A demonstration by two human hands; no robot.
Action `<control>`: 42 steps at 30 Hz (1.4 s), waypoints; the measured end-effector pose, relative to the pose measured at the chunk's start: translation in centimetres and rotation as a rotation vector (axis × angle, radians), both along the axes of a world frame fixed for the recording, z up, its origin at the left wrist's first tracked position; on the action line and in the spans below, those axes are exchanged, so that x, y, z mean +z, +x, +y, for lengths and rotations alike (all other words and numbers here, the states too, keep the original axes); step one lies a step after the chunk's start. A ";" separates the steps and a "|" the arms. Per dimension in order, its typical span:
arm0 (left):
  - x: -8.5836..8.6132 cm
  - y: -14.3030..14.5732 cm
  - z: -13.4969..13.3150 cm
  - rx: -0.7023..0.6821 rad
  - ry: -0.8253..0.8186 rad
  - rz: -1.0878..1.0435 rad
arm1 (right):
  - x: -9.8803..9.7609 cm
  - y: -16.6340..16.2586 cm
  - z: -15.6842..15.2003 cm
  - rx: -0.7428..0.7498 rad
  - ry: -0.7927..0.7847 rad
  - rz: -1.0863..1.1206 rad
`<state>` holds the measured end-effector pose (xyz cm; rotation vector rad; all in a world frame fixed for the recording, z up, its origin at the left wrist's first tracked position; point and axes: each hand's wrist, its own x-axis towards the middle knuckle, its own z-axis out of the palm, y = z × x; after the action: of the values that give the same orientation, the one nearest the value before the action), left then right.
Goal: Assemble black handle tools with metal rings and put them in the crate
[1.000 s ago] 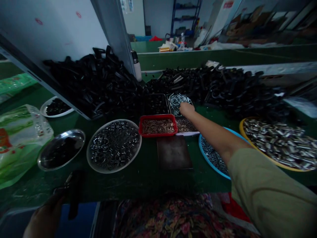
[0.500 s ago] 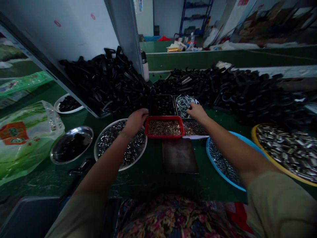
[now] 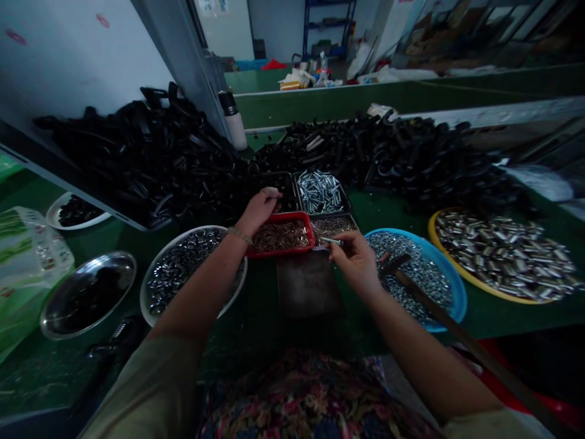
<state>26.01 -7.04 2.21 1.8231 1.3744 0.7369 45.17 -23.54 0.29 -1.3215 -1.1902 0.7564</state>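
Observation:
My right hand (image 3: 357, 261) pinches a slim silver screw (image 3: 333, 240), held sideways above the tray of tiny metal parts (image 3: 336, 226). Behind it stands a black tray of the same silver screws (image 3: 320, 192). My left hand (image 3: 261, 210) has its fingers curled together over the tray of small black parts (image 3: 284, 186); whatever is between them is too dark to make out. Under the left wrist is a red tray (image 3: 312, 239) of copper-coloured pins. A dark flat plate (image 3: 308, 286) lies in front of the trays.
A hammer (image 3: 425, 292) rests across the blue basin (image 3: 460, 299) of small metal parts. Right of it sits a yellow basin (image 3: 470, 286) of shiny cylinders. A white bowl (image 3: 145, 299) of metal rings and a steel bowl (image 3: 50, 329) are left. Black parts (image 3: 183, 158) pile behind, beside a bottle (image 3: 235, 127).
My right hand has drawn back from the screw tray with a screw in its fingers. My left hand stays near the black parts tray. The view has shifted right, and the hammer now shows.

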 end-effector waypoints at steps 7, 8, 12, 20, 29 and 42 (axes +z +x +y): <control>-1.4 1.4 -13.1 -0.098 -0.661 -1.105 | -0.7 -2.5 -0.7 0.103 0.031 0.036; -1.5 1.5 -14.1 -0.089 -0.686 -1.153 | -0.7 -2.6 -1.3 0.122 0.036 0.019; -2.0 1.9 -16.3 -0.036 -0.638 -1.206 | -1.1 -2.4 -3.3 0.143 0.101 -0.300; -1.8 0.4 -19.3 -0.067 -0.511 -1.092 | -1.6 -2.4 -5.0 0.260 -0.013 -0.186; -2.0 -0.9 -21.3 -0.009 -0.749 -1.125 | -2.6 -5.1 -5.3 0.317 -0.398 0.703; -1.9 -2.4 -21.5 -0.003 -0.741 -1.109 | -2.7 -6.2 -5.0 0.434 -0.479 0.928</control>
<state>23.63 -28.57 0.34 0.6116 0.7076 0.8681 38.94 -28.55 -2.39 -0.8632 -0.5310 1.8095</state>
